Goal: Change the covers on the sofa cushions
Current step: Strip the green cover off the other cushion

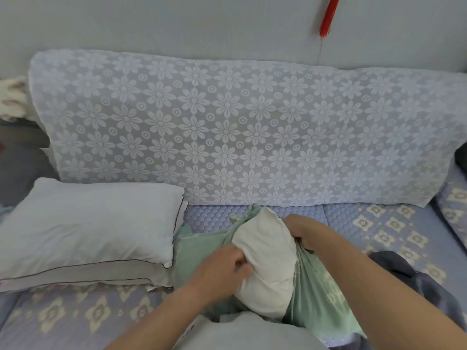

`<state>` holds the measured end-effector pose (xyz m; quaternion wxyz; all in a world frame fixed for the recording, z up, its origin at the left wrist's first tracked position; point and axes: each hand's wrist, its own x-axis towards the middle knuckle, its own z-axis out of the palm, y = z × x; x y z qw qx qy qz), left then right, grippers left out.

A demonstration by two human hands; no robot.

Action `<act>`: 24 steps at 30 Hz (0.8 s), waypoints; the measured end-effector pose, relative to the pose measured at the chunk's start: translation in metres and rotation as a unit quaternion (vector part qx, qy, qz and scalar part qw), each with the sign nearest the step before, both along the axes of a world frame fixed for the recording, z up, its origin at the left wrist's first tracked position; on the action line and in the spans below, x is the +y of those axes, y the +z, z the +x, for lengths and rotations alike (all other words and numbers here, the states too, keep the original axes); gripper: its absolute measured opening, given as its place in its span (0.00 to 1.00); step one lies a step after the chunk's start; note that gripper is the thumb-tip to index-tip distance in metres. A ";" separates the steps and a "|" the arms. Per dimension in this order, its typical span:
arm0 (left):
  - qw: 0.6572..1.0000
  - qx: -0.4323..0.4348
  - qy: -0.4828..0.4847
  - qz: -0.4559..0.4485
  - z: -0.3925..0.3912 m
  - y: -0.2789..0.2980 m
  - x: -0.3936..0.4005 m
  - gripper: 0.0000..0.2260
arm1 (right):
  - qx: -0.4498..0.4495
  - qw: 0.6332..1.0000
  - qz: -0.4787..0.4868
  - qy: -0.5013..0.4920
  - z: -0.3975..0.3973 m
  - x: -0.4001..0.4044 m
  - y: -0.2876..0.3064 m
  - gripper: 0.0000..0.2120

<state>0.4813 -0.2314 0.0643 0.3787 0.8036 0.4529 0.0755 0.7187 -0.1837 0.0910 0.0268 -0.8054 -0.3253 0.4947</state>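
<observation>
A white cushion insert (267, 258) lies on the sofa seat, half inside a pale green cover (318, 294). My left hand (225, 263) grips the green cover's edge at the insert's left side. On the right side my right hand (303, 233) clutches bunched green cover against the insert. The insert's far end sticks out bare; its near end is hidden by the cover and a grey cushion (242, 332) at the bottom edge.
Two stacked pillows (86, 233) lie on the seat at left. A lace flower-patterned throw (227, 127) covers the sofa back. Dark blue cloth (409, 274) lies at right. The quilted seat (379, 223) has blue floral fabric. A red tassel (328, 16) hangs on the wall.
</observation>
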 end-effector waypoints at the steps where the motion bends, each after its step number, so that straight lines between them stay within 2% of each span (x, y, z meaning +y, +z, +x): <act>1: 0.994 -0.060 0.092 -0.002 0.006 0.003 0.000 0.13 | -0.005 1.000 -0.004 0.019 -0.005 0.001 0.003 0.33; 2: 0.986 -0.091 0.136 0.006 0.011 0.006 0.001 0.22 | -0.012 0.999 -0.013 0.042 -0.011 0.001 0.007 0.34; 3: 0.988 -0.094 0.124 0.022 0.015 0.009 0.001 0.33 | -0.018 0.997 -0.018 0.068 -0.017 0.000 0.010 0.32; 4: 0.993 -0.065 0.086 0.042 0.019 0.010 0.002 0.41 | -0.022 0.995 -0.016 0.091 -0.024 -0.001 0.014 0.29; 5: 0.997 -0.024 0.041 0.065 0.022 0.011 0.003 0.45 | -0.025 0.994 -0.002 0.108 -0.031 -0.003 0.016 0.24; 7: 0.993 0.028 -0.017 0.117 0.024 0.008 0.006 0.41 | -0.042 0.989 0.065 0.128 -0.039 -0.007 0.014 0.08; 9: 0.976 0.014 -0.039 0.212 0.020 0.000 0.011 0.27 | -0.103 0.975 0.146 0.134 -0.042 -0.012 0.005 0.01; 11: 0.967 -0.022 -0.024 0.255 0.015 -0.005 0.016 0.17 | -0.194 0.944 0.225 0.144 -0.045 -0.026 -0.001 0.08; 12: 0.970 -0.028 -0.008 0.242 0.012 -0.005 0.020 0.14 | -0.250 0.914 0.277 0.162 -0.047 -0.038 -0.004 0.10; 14: 0.975 -0.033 0.018 0.220 0.007 -0.001 0.027 0.12 | -0.346 0.839 0.359 0.215 -0.053 -0.065 -0.010 0.13; 16: 0.977 -0.024 0.009 0.211 0.008 0.002 0.029 0.10 | -0.386 0.801 0.401 0.221 -0.052 -0.092 -0.019 0.17; 18: 0.979 -0.024 -0.025 0.202 0.011 0.004 0.027 0.10 | -0.385 0.802 0.407 0.206 -0.047 -0.110 -0.027 0.22; 20: 0.984 -0.049 -0.045 0.164 0.012 0.006 0.025 0.11 | -0.367 0.819 0.402 0.184 -0.043 -0.117 -0.030 0.24; 22: 0.989 -0.067 -0.052 0.118 0.012 0.010 0.025 0.13 | -0.335 0.830 0.417 0.160 -0.043 -0.117 -0.032 0.21; 24: 0.991 -0.073 -0.074 0.085 0.013 0.015 0.026 0.09 | -0.343 0.825 0.420 0.161 -0.046 -0.119 -0.030 0.18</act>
